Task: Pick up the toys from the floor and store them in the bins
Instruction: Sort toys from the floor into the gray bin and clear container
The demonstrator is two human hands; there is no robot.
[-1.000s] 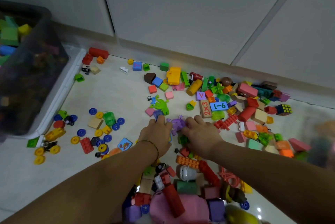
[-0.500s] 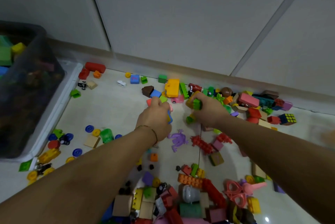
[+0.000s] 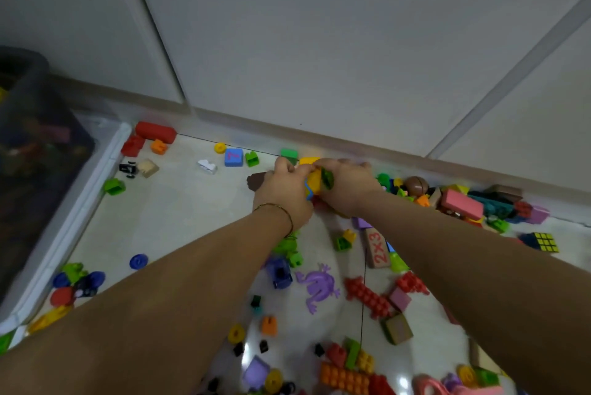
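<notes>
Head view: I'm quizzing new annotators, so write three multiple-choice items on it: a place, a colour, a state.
1. Where is the bin? A left edge B far right C between the arms
2. The frog toy's colour? A red B purple C yellow
3. The right hand is A open flat B gripping a green piece C out of view
Key: 1 A, the bin fills the left edge; 2 B, the frog toy is purple; 3 B, right hand's fingers curl round the green piece.

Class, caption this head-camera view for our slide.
Left hand and right hand clutch toy blocks above a toy-strewn floor.
</notes>
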